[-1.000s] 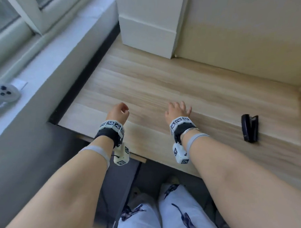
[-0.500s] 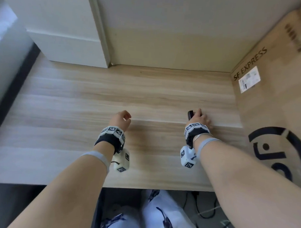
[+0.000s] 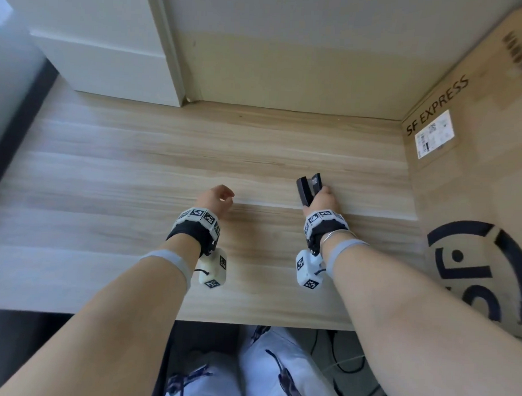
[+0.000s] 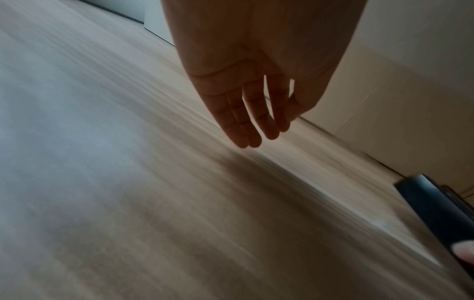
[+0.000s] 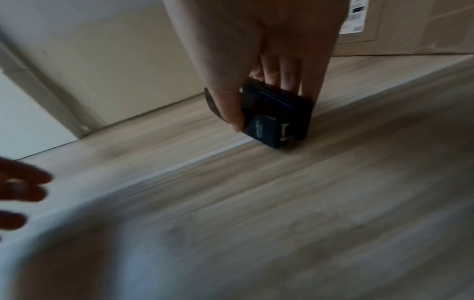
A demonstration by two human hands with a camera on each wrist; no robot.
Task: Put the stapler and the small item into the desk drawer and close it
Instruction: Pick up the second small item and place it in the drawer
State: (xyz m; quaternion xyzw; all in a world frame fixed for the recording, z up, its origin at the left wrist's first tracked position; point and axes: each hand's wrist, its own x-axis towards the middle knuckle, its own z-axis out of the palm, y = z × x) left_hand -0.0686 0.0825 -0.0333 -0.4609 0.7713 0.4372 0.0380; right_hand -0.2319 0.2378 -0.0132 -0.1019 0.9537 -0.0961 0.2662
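A black stapler (image 3: 307, 189) is on the wooden desk (image 3: 136, 178), right of centre. My right hand (image 3: 323, 200) grips its near end. In the right wrist view the thumb and fingers pinch the stapler (image 5: 277, 119) from both sides, low over the wood; I cannot tell whether it still touches. My left hand (image 3: 216, 200) hovers over the desk to the left, holding nothing. Its fingers (image 4: 256, 125) hang relaxed above the surface. The stapler (image 4: 436, 213) also shows at the right edge of the left wrist view. No small item and no drawer are in view.
A large cardboard box (image 3: 476, 175) printed SF EXPRESS stands against the desk's right side. A white cabinet (image 3: 110, 59) and a beige wall (image 3: 288, 50) close off the back. My knees (image 3: 247, 375) and some cables (image 3: 342, 363) are below the desk's front edge.
My right hand moved right to the stapler and took hold of it; more of the stapler now sticks out beyond the hand. The head view swung right. The left hand hardly moved.
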